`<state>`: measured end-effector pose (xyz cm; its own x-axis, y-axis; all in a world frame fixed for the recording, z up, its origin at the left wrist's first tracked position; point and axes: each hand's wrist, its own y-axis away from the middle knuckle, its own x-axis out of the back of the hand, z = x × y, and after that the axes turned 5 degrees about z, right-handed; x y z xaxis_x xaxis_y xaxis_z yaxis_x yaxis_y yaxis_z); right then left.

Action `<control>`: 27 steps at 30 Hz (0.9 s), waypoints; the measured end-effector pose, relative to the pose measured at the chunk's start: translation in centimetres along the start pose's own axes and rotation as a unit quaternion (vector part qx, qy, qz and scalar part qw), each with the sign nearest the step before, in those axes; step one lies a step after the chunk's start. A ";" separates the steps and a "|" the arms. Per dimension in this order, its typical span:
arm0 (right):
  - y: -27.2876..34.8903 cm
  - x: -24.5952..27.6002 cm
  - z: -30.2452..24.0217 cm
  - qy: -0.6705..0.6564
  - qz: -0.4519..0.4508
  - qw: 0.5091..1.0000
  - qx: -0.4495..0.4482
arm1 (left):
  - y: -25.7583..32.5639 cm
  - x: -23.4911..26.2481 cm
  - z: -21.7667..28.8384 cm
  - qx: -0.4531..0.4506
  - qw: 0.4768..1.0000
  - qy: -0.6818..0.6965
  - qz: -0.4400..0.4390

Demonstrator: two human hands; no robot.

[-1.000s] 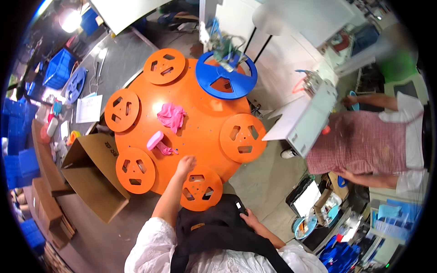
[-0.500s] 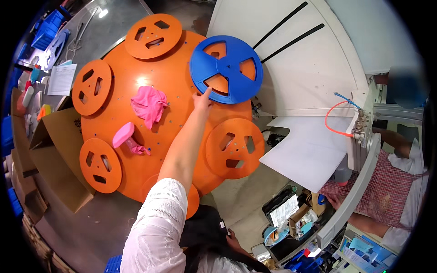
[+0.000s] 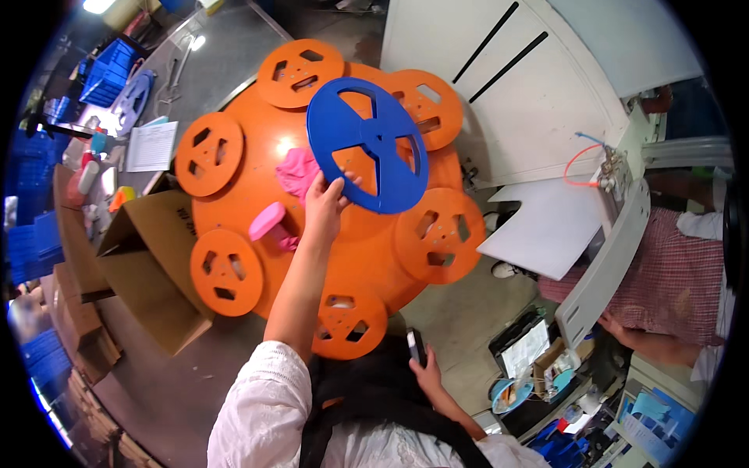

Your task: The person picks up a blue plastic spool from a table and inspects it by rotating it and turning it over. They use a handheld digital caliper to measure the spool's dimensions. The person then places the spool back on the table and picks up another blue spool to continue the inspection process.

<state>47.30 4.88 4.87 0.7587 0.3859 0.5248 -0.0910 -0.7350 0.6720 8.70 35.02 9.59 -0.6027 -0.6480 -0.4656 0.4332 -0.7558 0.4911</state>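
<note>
My left hand [image 3: 324, 204] grips the rim of a blue plastic reel [image 3: 380, 137], thumb on its near edge. Tilted, the reel hangs above the large round orange table [image 3: 355, 261]. Behind it, an orange disc with cutouts [image 3: 446, 109] is partly covered. Low by my dark apron, my right hand [image 3: 428, 373] closes around a small dark handheld device [image 3: 416, 347]; its exact kind is unclear. A crumpled pink cloth [image 3: 296, 173] and a pink padded piece [image 3: 268, 221] lie on the table, left of my left arm.
Several more orange discs, such as the near right one [image 3: 439, 235], ring the table. An open cardboard box [image 3: 156, 265] stands at left. A white panel [image 3: 538, 222] and grey curved frame [image 3: 605, 273] are at right, beside another person in a checked apron [image 3: 655, 273].
The blue reel has come off the far-right orange disc, tilted, and moved left and nearer with my left hand. The view has shifted, and my right hand's device shows more fully.
</note>
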 end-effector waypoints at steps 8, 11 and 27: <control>-11.2 -8.8 -13.3 0.153 0.099 0.910 0.372 | 18.3 11.7 12.1 -0.072 0.996 -0.059 0.007; -13.5 -11.5 -15.6 0.147 0.108 0.930 0.319 | 22.5 12.7 14.0 -0.091 0.994 -0.061 0.002; 5.5 -1.0 -32.2 -0.115 0.156 0.853 0.485 | 35.0 10.7 14.2 -0.041 0.980 -0.156 -0.113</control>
<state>25.25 18.42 24.89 0.9114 0.0499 0.4086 0.1804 -0.9407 -0.2874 7.89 2.98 32.20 -0.8598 -0.4128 -0.3004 0.3104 -0.8898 0.3345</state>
